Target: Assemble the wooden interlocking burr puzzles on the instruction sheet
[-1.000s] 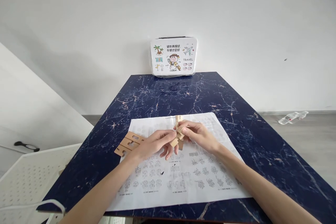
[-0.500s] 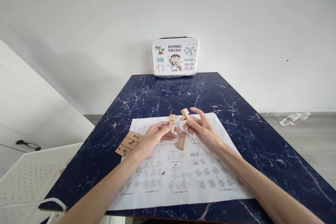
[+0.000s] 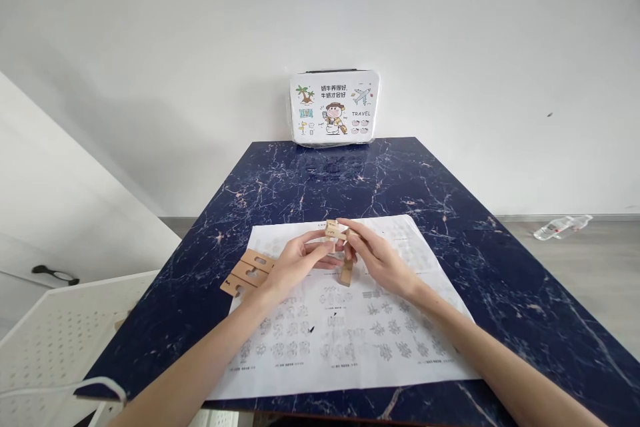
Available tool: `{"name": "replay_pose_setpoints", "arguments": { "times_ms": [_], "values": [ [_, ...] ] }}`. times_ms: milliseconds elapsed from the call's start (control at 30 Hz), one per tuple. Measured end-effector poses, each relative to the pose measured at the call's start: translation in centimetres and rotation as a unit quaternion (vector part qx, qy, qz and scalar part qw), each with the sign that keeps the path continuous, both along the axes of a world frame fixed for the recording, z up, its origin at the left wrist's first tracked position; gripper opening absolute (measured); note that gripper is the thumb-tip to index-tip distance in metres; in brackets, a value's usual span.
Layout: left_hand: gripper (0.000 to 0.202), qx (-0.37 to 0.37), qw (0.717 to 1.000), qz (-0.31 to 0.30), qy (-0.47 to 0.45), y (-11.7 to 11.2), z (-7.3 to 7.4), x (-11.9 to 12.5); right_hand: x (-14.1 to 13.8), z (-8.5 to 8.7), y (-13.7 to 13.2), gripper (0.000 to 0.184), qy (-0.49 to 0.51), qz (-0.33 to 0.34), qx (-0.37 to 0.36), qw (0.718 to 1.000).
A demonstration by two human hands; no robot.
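My left hand [image 3: 300,259] pinches a notched wooden puzzle block [image 3: 330,246], held upright above the printed sheet [image 3: 300,367]. From the right, my right hand [image 3: 377,255] grips a second notched wooden block [image 3: 342,235] that lies across the first one, the two touching. Fingers cover much of both pieces, so I cannot tell whether they are interlocked. Below my hands a third wooden block [image 3: 345,273] rests on the sheet, partly hidden by the right fingers. Flat wooden pieces with cut-out slots [image 3: 249,273] lie beside my left wrist, overlapping the sheet's left edge.
A white cartoon-printed case [image 3: 334,109] in clear wrap stands at the back of the blue marbled table [image 3: 320,180], against the wall. A white perforated surface [image 3: 55,340] and cable [image 3: 100,381] are at left. A plastic bottle [image 3: 560,227] lies on the floor at right.
My right hand has moved left and brought its block against the one in my left hand. That block has turned from upright to lying sideways. The third block and flat pieces stay put.
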State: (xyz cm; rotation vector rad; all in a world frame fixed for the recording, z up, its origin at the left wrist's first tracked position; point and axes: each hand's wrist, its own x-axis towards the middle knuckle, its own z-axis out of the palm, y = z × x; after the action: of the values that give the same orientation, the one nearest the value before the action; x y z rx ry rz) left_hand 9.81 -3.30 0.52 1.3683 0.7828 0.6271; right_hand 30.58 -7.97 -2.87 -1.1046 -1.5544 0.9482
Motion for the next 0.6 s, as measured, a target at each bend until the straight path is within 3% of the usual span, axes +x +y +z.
{"name": "replay_pose_setpoints", "arguments": {
  "times_ms": [267,600],
  "values": [
    [0.068,0.005,1.000,0.005,-0.024,-0.5,-0.6,0.1,0.0,-0.4,-0.2,0.024,0.005,0.018,-0.005,1.000],
    [0.062,0.034,0.999,-0.015,-0.003,-1.1,0.1,0.3,-0.1,-0.1,-0.3,0.035,-0.010,-0.055,-0.008,0.998]
  ]
}}
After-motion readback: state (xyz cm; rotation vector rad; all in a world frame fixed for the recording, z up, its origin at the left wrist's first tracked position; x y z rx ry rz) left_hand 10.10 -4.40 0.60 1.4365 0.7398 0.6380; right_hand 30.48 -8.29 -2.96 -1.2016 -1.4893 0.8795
